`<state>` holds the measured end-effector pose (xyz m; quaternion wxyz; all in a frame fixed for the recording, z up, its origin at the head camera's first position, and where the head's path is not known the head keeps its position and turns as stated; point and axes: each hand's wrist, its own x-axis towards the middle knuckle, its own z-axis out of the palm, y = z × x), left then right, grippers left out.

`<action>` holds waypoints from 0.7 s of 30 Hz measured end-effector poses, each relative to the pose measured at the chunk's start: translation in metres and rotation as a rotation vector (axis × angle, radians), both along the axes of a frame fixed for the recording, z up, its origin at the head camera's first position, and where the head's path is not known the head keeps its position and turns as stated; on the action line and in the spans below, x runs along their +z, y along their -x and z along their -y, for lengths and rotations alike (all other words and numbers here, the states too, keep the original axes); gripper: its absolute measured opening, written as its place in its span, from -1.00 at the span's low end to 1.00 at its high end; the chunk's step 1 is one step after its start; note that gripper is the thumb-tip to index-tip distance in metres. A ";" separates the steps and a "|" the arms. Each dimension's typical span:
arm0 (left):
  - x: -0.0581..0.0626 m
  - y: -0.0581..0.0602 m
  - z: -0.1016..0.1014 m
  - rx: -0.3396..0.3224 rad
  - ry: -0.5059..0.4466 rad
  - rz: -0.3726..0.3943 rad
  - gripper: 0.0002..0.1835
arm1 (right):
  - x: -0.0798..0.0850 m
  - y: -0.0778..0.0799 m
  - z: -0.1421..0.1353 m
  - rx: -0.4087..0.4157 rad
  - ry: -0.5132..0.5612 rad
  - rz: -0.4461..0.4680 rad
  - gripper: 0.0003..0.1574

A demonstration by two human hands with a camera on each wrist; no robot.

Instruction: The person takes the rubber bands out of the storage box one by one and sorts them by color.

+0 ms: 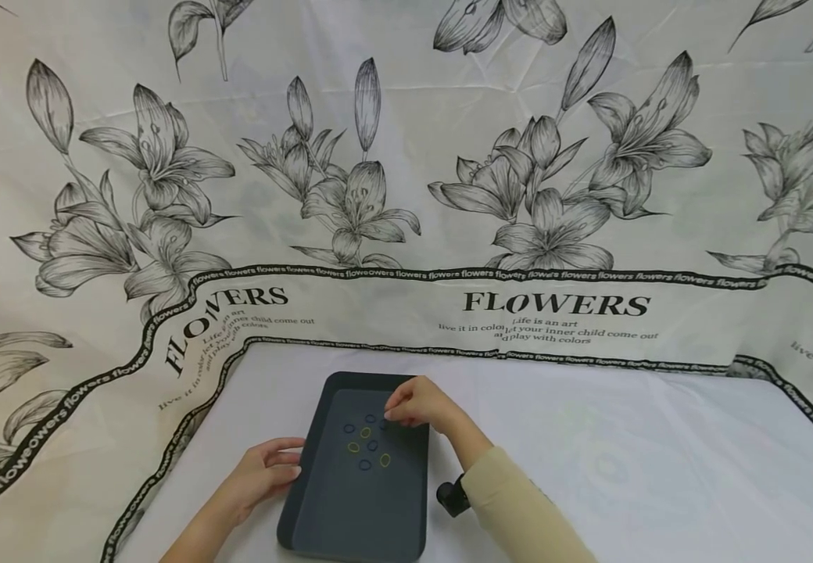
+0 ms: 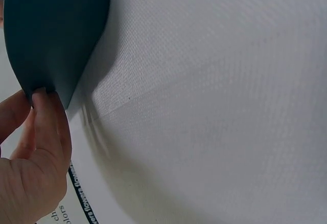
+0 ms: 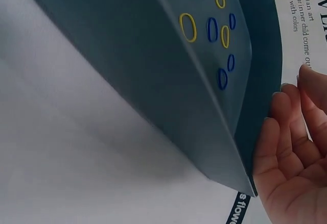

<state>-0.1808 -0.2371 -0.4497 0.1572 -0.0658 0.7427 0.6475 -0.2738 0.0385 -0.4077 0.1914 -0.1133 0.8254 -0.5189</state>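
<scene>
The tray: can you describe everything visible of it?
The tray is dark blue-grey, long and rectangular, with rounded corners and a raised rim around a smooth bottom; metal or plastic, I can't tell. It rests right side up on a white cloth, blue and yellow rings lying inside. The left hand touches its left edge; the right hand is over its right side.

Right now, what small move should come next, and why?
Probably lower the right hand toward the nearest blue ring: in the head view that ring shows close below the hand, while the left hand holds the edge of the dark tray, which should help keep it steady.
</scene>
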 end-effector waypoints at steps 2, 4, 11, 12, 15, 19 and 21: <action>0.000 0.000 0.000 0.000 0.001 -0.001 -0.44 | -0.001 -0.001 0.003 -0.009 -0.001 0.002 -0.85; 0.000 0.000 0.000 0.001 0.003 0.000 -0.44 | -0.003 -0.002 0.006 -0.025 -0.006 0.008 -0.86; -0.001 0.000 -0.001 -0.010 -0.002 -0.003 -0.42 | -0.009 -0.006 0.010 0.002 -0.086 -0.032 -0.93; -0.002 0.000 -0.001 -0.012 -0.002 -0.004 -0.42 | -0.010 -0.007 0.011 0.023 -0.107 -0.047 -0.90; -0.002 0.000 0.000 -0.014 -0.001 -0.006 -0.42 | -0.009 -0.010 0.013 0.117 -0.174 -0.100 -0.88; -0.002 0.000 0.000 -0.016 -0.006 -0.005 -0.42 | -0.009 -0.016 0.015 0.245 -0.278 -0.203 -0.83; -0.001 0.000 0.000 -0.015 -0.009 -0.002 -0.42 | -0.011 -0.017 0.015 0.297 -0.318 -0.260 -0.80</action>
